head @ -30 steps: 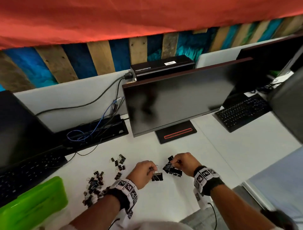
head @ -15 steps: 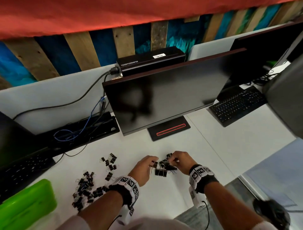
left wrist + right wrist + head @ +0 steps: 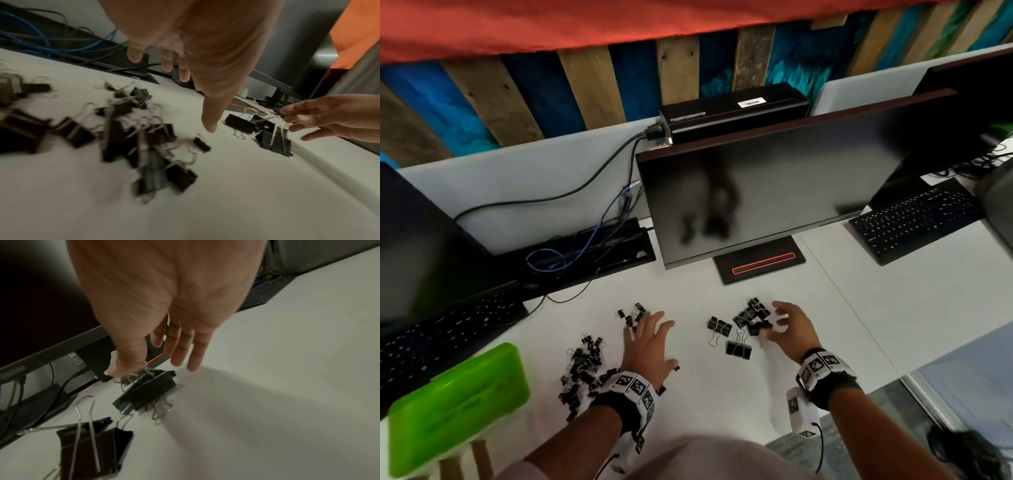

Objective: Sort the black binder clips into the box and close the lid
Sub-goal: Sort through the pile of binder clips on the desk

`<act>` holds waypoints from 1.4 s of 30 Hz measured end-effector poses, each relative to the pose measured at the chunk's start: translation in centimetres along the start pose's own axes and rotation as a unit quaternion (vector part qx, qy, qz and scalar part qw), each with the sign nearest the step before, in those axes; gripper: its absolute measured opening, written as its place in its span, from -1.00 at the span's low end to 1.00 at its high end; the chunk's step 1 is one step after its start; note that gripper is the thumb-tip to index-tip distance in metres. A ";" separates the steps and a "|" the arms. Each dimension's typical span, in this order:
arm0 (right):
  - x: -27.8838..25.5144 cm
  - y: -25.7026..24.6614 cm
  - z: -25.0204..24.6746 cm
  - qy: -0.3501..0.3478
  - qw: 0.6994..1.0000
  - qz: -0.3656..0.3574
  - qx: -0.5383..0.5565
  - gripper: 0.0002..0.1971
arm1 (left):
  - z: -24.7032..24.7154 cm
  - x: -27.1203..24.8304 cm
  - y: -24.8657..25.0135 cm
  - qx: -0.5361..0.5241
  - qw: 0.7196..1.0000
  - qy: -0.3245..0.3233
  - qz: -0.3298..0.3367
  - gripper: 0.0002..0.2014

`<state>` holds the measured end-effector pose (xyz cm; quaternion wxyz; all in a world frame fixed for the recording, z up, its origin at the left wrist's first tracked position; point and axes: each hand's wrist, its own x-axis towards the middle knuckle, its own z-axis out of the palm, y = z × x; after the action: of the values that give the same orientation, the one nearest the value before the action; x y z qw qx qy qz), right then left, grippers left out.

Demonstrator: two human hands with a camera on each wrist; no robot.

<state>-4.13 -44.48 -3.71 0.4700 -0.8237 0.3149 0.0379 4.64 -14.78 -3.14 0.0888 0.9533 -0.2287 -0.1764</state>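
Observation:
Black binder clips lie in three groups on the white table: a pile of small ones at the left, a few small ones further back, and larger ones in the middle. My left hand hovers flat with fingers spread beside the small clips and holds nothing. My right hand is spread over the larger clips, its thumb against their wire handles. The green box sits at the lower left with its lid down.
A dark monitor on a black base stands just behind the clips. Keyboards lie at the far left and far right. A cable tray with blue and black cables runs behind. The table's front edge is close to my right wrist.
Both hands were curled together around larger clips in the middle. They have let go and opened; the left hand moved left toward the small clips, and the clips lie on the table.

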 end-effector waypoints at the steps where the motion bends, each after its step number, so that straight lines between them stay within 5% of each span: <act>1: 0.0 -0.4 0.2 0.009 1.000 -0.002 -0.005 -0.32 | 0.1 -0.2 -0.8 0.000 1.000 -0.012 -0.023 -0.24; 4: 0.0 -2.4 1.4 0.025 0.997 -0.050 -0.045 -0.40 | 0.2 -1.0 -2.7 -0.028 0.997 -0.039 -0.062 -0.21; 7: -0.2 -5.2 3.8 0.044 0.972 -0.190 -0.128 -0.62 | 0.3 -1.9 -3.9 -0.089 0.993 -0.035 -0.067 -0.23; 11: -1.2 -8.4 9.4 -0.181 0.905 -0.295 -0.247 -0.78 | 0.3 -2.9 -4.9 -0.130 0.990 0.009 -0.053 -0.21; 13: -1.8 -9.2 12.1 -0.290 0.865 -0.270 -0.308 -0.64 | 0.1 -3.5 -5.6 -0.117 0.991 0.026 -0.054 -0.18; 17: -2.8 -9.8 15.8 -0.392 0.840 -0.233 -0.294 -0.27 | 0.3 -5.0 -7.5 -0.090 0.994 0.002 -0.065 -0.29; 21: -4.3 -10.0 18.9 -0.396 0.840 -0.253 -0.270 -0.35 | 0.8 -6.3 -9.2 -0.064 0.998 0.011 -0.023 -0.54; 28: -4.3 -10.4 20.9 -0.364 0.839 -0.322 -0.245 -0.86 | 0.1 -7.2 -10.7 -0.070 0.997 0.014 -0.017 -0.67; 31: -4.0 -10.8 20.3 -0.335 0.854 -0.340 -0.207 -0.93 | -0.2 -7.7 -11.1 -0.084 0.996 0.027 0.000 -0.68; 34: -4.3 -10.7 19.4 -0.303 0.845 -0.384 -0.217 -0.66 | -0.1 -8.4 -11.3 -0.083 0.996 0.009 0.033 -0.55; 38: -6.3 -10.2 19.4 -0.357 0.751 -0.445 -0.334 -0.17 | 0.6 -8.8 -10.8 -0.044 0.996 -0.053 0.063 -0.48; 42: -7.5 -10.1 19.9 -0.355 0.766 -0.407 -0.348 -0.40 | 1.2 -9.0 -10.0 -0.061 0.994 -0.076 0.040 -0.62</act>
<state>0.09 -21.34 -4.43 0.2003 -0.9096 -0.2741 0.2395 0.76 -1.93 -4.08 0.1356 0.9201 -0.2612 -0.2586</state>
